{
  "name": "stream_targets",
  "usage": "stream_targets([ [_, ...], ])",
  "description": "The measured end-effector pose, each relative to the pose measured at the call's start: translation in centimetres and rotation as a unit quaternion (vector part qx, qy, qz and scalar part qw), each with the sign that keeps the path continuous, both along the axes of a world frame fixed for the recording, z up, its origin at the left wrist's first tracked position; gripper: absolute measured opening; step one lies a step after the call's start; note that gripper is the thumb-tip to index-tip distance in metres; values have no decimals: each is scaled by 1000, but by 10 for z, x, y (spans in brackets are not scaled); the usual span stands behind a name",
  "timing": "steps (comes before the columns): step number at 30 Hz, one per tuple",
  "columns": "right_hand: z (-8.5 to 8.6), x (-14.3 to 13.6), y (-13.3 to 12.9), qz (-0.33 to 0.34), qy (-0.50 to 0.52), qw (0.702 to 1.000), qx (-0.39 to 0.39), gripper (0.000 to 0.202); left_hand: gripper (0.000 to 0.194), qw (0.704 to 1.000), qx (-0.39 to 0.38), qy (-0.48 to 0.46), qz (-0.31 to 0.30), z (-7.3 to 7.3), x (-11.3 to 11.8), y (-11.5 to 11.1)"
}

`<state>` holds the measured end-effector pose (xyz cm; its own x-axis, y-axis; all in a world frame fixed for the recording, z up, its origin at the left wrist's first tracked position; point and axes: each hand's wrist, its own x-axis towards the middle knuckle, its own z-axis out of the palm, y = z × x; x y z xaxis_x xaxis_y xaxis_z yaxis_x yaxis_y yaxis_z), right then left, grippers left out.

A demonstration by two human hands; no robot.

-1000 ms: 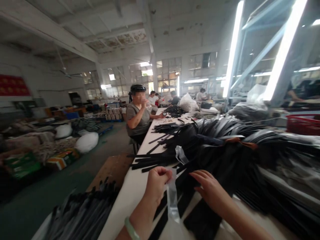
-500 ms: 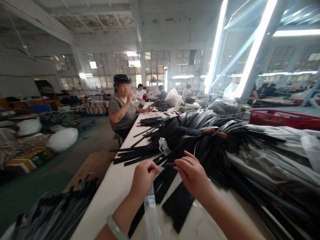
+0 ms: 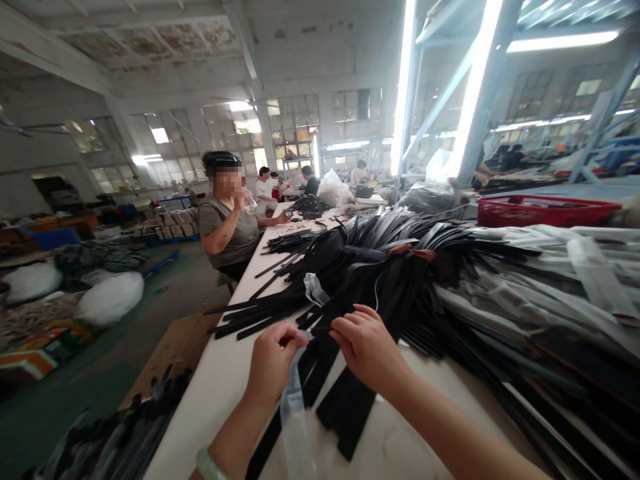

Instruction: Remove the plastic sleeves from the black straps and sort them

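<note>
Sleeve (image 3: 295, 410) is hanging over the counter (image 3: 215, 380) from my pinching left hand (image 3: 273, 350); right hand (image 3: 363, 343) is pinching something indistinct; basket (image 3: 530, 217) beyond is holding blurs.

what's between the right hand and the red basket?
Head view: going from the right hand to the red basket, first a heap of black strips, then pale, plastic-looking lengths nearer the basket.
</note>
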<state>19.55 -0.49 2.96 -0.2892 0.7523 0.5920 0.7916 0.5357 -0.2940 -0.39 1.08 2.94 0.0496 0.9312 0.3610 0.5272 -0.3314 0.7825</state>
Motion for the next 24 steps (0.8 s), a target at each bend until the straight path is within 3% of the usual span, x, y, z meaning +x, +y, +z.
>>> stream_targets([
  [11,1,2,1,8,-91,996,-10,20,15,996,5,59,-64,1,3,-1],
  [15,-2,-1,0,37,-112,992,-32,19,18,992,-74,50,-87,2,6,-4],
  [20,-9,3,6,120,-126,979,-110,13,23,960,-206,56,-183,-2,7,-7],
  [24,-10,25,21,38,-120,986,-111,26,31,953,-238,79,-171,-3,2,-3],
])
